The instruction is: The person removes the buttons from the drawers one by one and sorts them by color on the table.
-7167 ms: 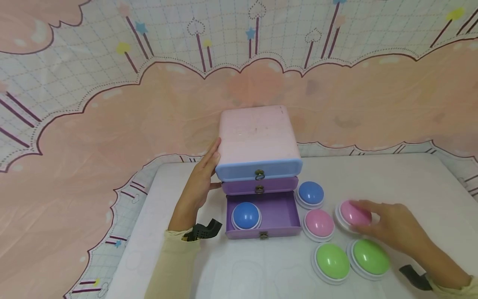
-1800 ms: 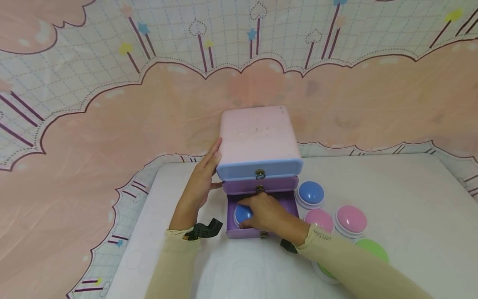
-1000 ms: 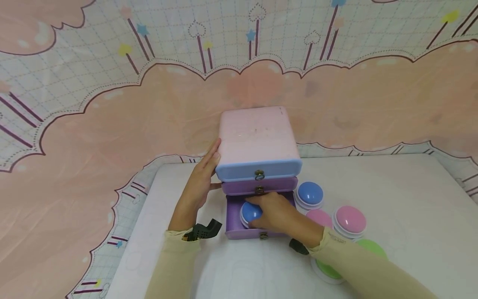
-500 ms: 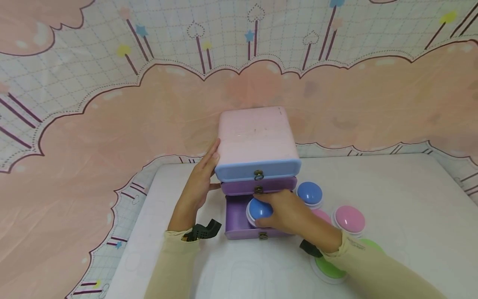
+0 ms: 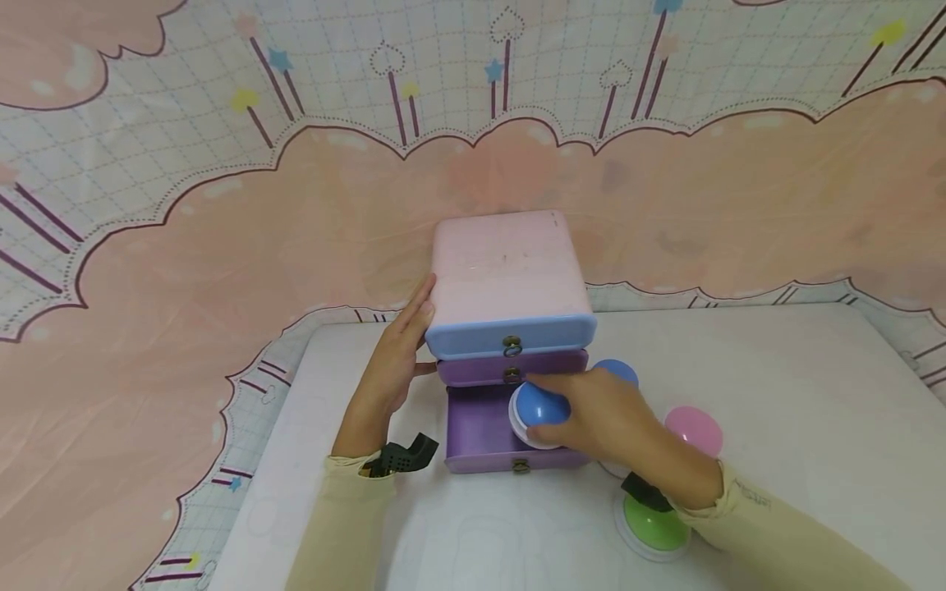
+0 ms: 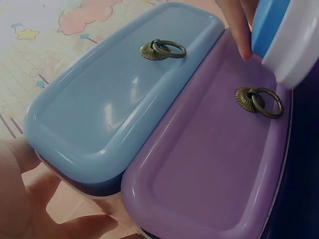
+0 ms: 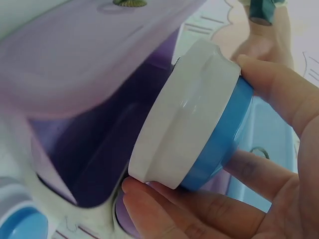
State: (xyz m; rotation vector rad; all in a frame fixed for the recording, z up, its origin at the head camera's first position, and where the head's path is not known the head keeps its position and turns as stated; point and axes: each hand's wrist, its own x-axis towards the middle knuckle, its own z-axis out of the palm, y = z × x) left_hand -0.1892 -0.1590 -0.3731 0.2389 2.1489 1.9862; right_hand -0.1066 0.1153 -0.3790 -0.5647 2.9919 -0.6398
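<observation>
In the head view my right hand (image 5: 609, 410) grips a blue domed push button (image 5: 543, 402) with a white base. It holds the button tilted above the right part of the open purple bottom drawer (image 5: 476, 423). Up close in the right wrist view, thumb and fingers pinch around the button (image 7: 182, 119). My left hand (image 5: 392, 373) rests against the left side of the small drawer cabinet (image 5: 506, 271), its fingers extended along the wall. Both upper drawers, the light blue one (image 6: 119, 89) and the purple one (image 6: 209, 134), are closed and have brass rings.
More domed buttons lie on the white table right of the cabinet: a blue one (image 5: 619, 371), a pink one (image 5: 695, 428) and a green one (image 5: 656, 525). Others are hidden under the right arm. A patterned cloth (image 5: 739, 197) hangs behind the table.
My right hand went from a pink button on the table to the blue button in the drawer, gripped it, and has moved it right and up. The left hand has stayed put.
</observation>
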